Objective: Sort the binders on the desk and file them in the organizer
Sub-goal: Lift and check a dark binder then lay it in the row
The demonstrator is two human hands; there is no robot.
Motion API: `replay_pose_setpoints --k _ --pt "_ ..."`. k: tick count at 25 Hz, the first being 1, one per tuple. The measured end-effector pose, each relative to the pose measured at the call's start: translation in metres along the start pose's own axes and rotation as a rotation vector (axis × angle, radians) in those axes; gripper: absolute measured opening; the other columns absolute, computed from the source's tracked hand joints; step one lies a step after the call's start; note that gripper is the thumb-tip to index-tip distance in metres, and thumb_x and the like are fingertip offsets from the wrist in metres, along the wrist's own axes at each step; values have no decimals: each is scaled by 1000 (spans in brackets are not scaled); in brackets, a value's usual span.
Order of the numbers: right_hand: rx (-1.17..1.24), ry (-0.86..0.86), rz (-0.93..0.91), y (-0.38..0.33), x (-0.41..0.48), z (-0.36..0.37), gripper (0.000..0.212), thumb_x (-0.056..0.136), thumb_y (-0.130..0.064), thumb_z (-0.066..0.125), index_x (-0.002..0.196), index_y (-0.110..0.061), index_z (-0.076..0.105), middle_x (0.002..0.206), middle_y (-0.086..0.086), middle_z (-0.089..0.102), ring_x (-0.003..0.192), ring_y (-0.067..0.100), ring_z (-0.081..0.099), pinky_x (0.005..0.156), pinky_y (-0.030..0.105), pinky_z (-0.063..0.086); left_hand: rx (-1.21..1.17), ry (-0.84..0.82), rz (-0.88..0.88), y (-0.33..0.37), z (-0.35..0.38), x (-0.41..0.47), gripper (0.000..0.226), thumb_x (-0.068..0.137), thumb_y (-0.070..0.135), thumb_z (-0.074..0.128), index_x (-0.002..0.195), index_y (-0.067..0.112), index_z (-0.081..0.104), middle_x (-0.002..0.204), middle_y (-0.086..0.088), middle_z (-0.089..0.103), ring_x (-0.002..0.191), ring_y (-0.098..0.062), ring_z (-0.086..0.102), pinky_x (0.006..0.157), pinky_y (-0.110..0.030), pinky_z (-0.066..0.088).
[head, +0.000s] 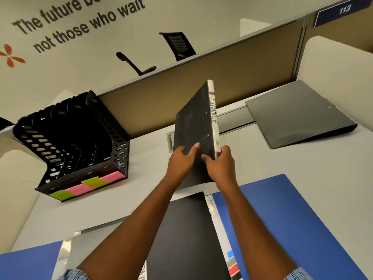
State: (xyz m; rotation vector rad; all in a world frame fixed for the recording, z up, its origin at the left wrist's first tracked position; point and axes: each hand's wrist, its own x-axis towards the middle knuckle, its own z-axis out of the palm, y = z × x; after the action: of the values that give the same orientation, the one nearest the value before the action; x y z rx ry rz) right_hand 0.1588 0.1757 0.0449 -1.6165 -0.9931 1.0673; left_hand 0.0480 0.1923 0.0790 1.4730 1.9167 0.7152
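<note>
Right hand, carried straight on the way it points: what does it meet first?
Probably the tan fabric partition panel behind the white desk. The right hand grips the black FINANCE-labelled binder by its spine, pointing forward; the black perforated organizer sits off left. Depth is unclear.

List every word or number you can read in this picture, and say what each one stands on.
"The future be" (cut off), "not those who wait": wall lettering.
"113": blue sign above the partition.
"FINANCE", first letter faint: spine of the black binder.
Sticky notes on the organizer: writing too blurred to read.
</note>
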Motion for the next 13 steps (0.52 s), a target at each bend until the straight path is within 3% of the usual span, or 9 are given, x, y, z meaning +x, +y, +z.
replay_pose_setpoints --k 3,5,8,13 --pt "-60 34 -162 -22 -34 2 36 90 -24 65 115 -11 42 114 13 64 100 33 64 78 37 54 -111 -29 40 34 -10 -16 77 74 65 62 131 17 47 124 2 57 112 -20 56 77 -21 48" --pt "-91 53 -250 -34 -51 3 34 94 -23 58 122 -12 43 111 10 67 98 30 66 78 38 54 -137 -34 70 49 -15 -29 81 64 64 71 126 19 47 110 6 57 103 -17 59 70 -18 50" --pt "-107 66 -328 -44 -69 0 35 95 -23 55 125 -10 44 111 9 68 97 29 66 79 39 54 -117 34 46 63 -24 -42 80 62 62 75 123 18 45 108 3 58 98 -18 58 79 -30 53" --pt "-153 45 -383 -49 -98 -8 27 96 -23 53 118 -9 45 108 9 68 93 28 67 77 38 54 -112 79 1 72 -36 -64 78 66 54 77 123 13 43 111 -1 60 102 -22 60 82 -33 53"
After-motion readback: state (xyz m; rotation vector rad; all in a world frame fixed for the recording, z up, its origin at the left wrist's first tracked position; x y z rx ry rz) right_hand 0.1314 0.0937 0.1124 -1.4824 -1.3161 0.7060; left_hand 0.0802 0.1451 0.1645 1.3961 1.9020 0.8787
